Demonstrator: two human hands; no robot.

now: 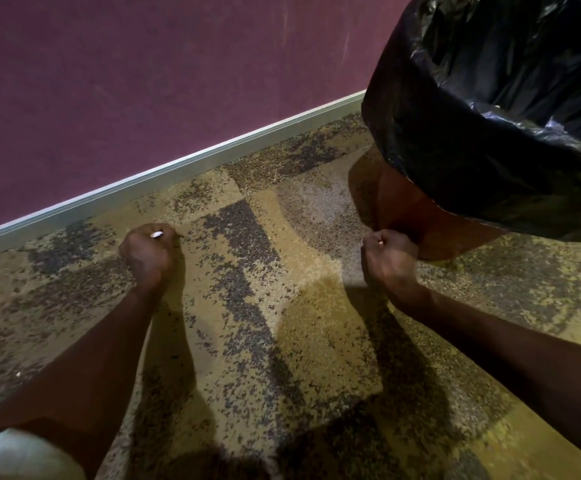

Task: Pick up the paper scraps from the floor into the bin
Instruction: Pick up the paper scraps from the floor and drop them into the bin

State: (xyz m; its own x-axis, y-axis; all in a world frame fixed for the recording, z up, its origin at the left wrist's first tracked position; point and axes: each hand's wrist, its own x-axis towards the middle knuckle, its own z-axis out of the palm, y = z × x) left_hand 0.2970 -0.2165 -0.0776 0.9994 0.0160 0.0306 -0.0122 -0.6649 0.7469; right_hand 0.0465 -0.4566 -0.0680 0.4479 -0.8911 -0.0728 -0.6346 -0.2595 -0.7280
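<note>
My left hand (148,252) is down on the patterned carpet near the wall, fingers closed on a small white paper scrap (156,234) that shows at the fingertips. My right hand (387,256) is a closed fist low beside the bin's base, with a tiny pale bit (380,242) showing between its fingers. The bin (424,216) stands at the upper right, brown below, lined with a black plastic bag (489,133) folded over its rim. One tiny white speck (18,374) lies on the carpet at the far left.
A purple wall (143,81) with a grey skirting board (185,164) runs diagonally behind the hands. Mottled yellow, grey and dark carpet (282,323) covers the floor. A pale sleeve or knee (15,452) shows at the bottom left.
</note>
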